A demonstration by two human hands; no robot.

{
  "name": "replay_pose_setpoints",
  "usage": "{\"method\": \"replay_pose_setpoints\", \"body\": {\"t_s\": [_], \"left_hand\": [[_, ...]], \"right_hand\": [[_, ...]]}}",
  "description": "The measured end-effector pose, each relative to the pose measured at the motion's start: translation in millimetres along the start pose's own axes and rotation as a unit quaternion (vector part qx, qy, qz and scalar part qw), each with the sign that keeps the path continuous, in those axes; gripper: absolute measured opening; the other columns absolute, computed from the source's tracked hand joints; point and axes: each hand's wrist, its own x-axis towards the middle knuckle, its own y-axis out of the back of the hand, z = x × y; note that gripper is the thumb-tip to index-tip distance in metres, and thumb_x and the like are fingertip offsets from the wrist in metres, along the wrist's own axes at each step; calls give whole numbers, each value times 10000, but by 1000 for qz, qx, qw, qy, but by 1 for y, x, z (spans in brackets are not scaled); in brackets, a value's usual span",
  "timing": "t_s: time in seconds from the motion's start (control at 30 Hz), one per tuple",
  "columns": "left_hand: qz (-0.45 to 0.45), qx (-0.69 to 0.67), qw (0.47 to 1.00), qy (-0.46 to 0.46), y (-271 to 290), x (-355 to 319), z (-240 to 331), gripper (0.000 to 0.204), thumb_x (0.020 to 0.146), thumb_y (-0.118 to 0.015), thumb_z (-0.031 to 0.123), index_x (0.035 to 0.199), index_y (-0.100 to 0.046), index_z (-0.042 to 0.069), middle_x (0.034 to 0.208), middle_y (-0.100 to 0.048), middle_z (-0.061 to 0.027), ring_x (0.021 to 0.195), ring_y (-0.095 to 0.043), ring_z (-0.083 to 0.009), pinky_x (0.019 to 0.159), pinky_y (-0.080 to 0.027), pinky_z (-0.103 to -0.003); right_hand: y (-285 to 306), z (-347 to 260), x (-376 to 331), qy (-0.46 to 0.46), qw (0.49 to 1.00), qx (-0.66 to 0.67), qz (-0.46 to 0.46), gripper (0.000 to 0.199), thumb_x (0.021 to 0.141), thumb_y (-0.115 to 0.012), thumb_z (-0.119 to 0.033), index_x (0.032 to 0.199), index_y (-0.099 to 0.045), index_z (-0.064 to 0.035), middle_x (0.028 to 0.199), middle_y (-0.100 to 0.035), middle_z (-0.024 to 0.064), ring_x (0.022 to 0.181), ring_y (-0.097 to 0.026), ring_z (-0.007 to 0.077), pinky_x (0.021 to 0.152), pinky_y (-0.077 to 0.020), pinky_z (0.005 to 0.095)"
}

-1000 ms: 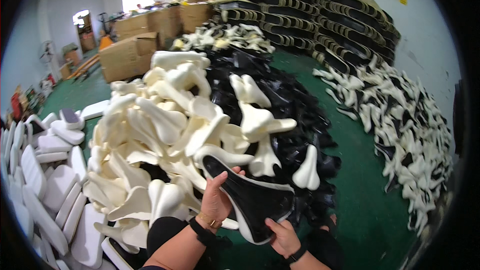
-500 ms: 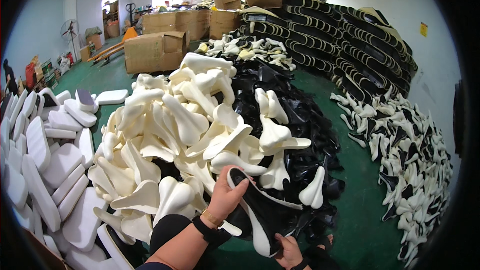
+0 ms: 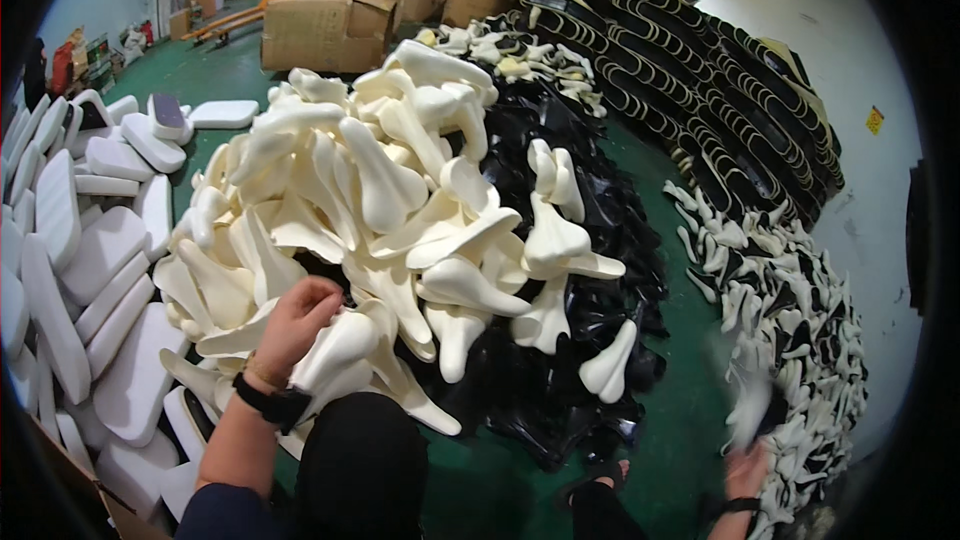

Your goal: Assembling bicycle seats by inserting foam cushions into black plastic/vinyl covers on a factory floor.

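Observation:
My left hand [image 3: 303, 320] is over the heap of cream foam bicycle saddle pads [image 3: 380, 180], its fingers curled closed. Whatever they may hold is hidden. One cream pad [image 3: 335, 355] lies directly beneath that hand. Far to the right, my right hand [image 3: 748, 470] is smeared by motion. A white-and-black bicycle saddle piece [image 3: 750, 400], also blurred, is just above its fingers, over the edge of the right-hand pile; whether the fingers still grip it cannot be made out.
Glossy black saddle covers [image 3: 590, 230] lie right of the cream heap. White and black saddle pieces [image 3: 815, 340] are piled along the right wall. White padded cushions [image 3: 110, 250] crowd the left. Cardboard boxes [image 3: 325, 32] and stacked black pads with pale rims [image 3: 690, 80] stand behind.
Both hands were together on the black-and-white saddle piece; now they are apart. The right hand and saddle piece have swung far right, while the left moved left onto the cream heap. The view has tilted down.

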Motion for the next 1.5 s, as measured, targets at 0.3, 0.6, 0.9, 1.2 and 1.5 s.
{"method": "replay_pose_setpoints", "body": {"t_s": [0.3, 0.6, 0.9, 1.2, 1.5], "left_hand": [[-148, 522, 830, 126, 36, -58, -162, 441, 747, -567, 90, 1114, -694, 297, 1421, -335, -282, 1242, -433, -452, 1011, -419, -447], [-120, 571, 798, 152, 34, -65, -174, 657, 722, -591, 92, 1310, -533, 380, 1489, -203, -311, 1281, -371, -508, 980, -451, -473], [-131, 574, 805, 77, 15, -47, -143, 702, 648, -689, 147, 1304, -534, 346, 980, -540, -225, 871, -515, -424, 850, -462, -482], [56, -198, 977, 54, 13, -25, -21, 875, 754, -678, 127, 1503, -225, 138, 1356, -447, -106, 1106, -552, -243, 969, -452, -338], [-158, -149, 972, -88, -71, -34, 97, 1212, 546, -883, 38, 1494, -149, 215, 1191, -518, -69, 1038, -566, -169, 842, -506, -300]], "right_hand": [[-163, 78, -7, -13, 942, -294, -164, 234, 896, -577, -141, 1115, -575, -58, 947, -634, 62, 787, -623, 166, 624, -527, 272], [-213, 373, -4, 79, 632, -643, -426, 339, 786, -609, -96, 1120, -670, -97, 1249, -580, 193, 1157, -555, 311, 988, -447, 407], [-206, 375, -18, 135, 523, -706, -458, 357, 836, -607, -141, 1187, -625, -75, 1343, -505, 100, 1280, -430, 286, 1042, -387, 399], [-199, 262, -26, 80, 785, -536, -299, 348, 810, -620, -49, 1156, -590, -79, 858, -652, 106, 752, -630, 216, 728, -500, 328], [-196, 89, -60, -77, 975, -58, -200, 360, 850, -393, 0, 1165, -560, 50, 886, -658, 148, 642, -669, 222, 540, -594, 361]]}}
